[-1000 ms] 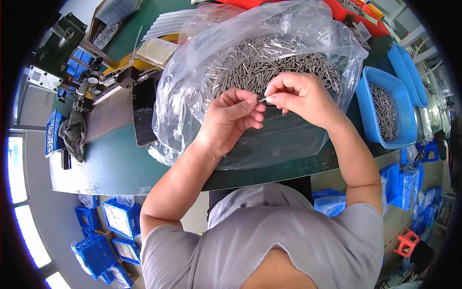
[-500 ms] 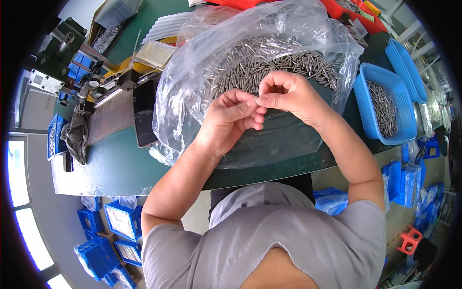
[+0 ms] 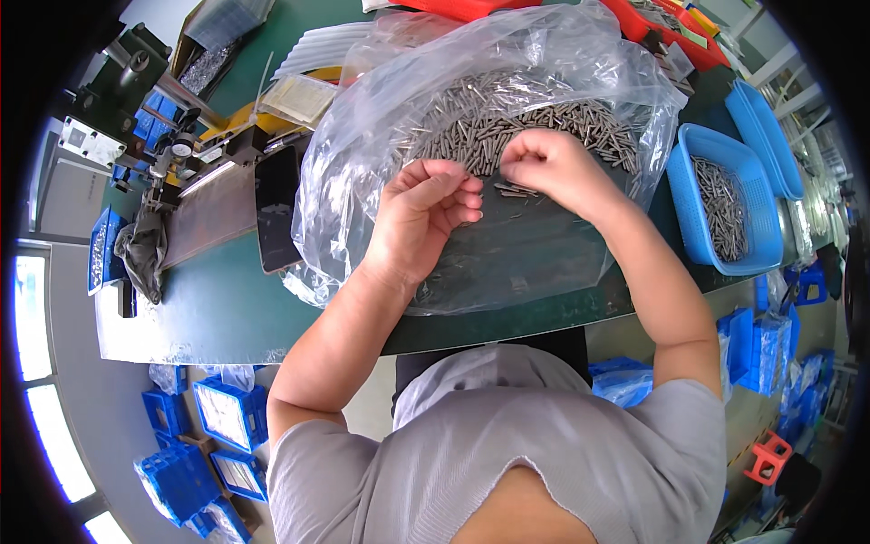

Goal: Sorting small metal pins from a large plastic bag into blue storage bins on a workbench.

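A heap of small grey metal pins (image 3: pixel 476 122) lies on a large clear plastic bag (image 3: pixel 349 145) spread over the green table. My left hand (image 3: pixel 424 204) is closed in front of the heap, thumb pressed to the index finger; whatever sits in that pinch is too small to make out. To its right, my right hand (image 3: pixel 555 170) hangs over the heap's near edge, fingers curled down and drawn together. Their tips are partly hidden, so what they hold cannot be seen. A few loose pins (image 3: pixel 515 190) lie just below the right hand.
At the right stands a blue basket (image 3: pixel 681 199) holding more pins, beside another blue basket (image 3: pixel 757 127). A dark flat phone-like object (image 3: pixel 275 218) lies left of the bag, near a metal bench device (image 3: pixel 136 136). Red trays (image 3: pixel 657 32) stand at the back.
My hands, earlier meeting at the fingertips, are now apart. The right hand has moved slightly right to the pins; the left has shifted a little left. Loose pins show beneath the right hand.
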Demonstrator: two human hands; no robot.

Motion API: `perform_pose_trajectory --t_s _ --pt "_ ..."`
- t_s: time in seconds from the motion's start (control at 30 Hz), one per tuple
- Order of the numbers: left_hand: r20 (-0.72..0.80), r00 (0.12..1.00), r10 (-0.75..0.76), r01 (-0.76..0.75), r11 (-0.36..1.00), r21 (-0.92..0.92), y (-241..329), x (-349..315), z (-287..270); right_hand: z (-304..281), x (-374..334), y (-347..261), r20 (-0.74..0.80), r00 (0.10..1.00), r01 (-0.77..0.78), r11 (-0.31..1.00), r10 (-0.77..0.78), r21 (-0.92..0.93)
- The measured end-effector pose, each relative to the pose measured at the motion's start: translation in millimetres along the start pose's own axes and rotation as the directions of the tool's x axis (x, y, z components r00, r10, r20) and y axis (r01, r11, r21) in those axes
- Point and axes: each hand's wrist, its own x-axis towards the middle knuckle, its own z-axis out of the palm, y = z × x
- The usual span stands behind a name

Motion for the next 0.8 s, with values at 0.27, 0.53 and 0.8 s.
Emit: perform_pose_trajectory --t_s 0.27,0.53,0.8 --pt "0.054 0.998 -0.013 0.012 1.0 0.01 0 2 -2 22 -6 0 0.054 0.937 0.289 0.679 -0.345 -0.675" --pt "0.143 0.985 -0.098 0.101 0.995 -0.017 -5 1 0 -2 -13 -23 0.058 0.997 0.026 0.92 -0.053 0.39" --pt "0.149 0.983 -0.109 0.113 0.993 -0.018 -5 1 2 0 -14 -26 0.081 0.994 0.036 0.91 -0.076 0.412"
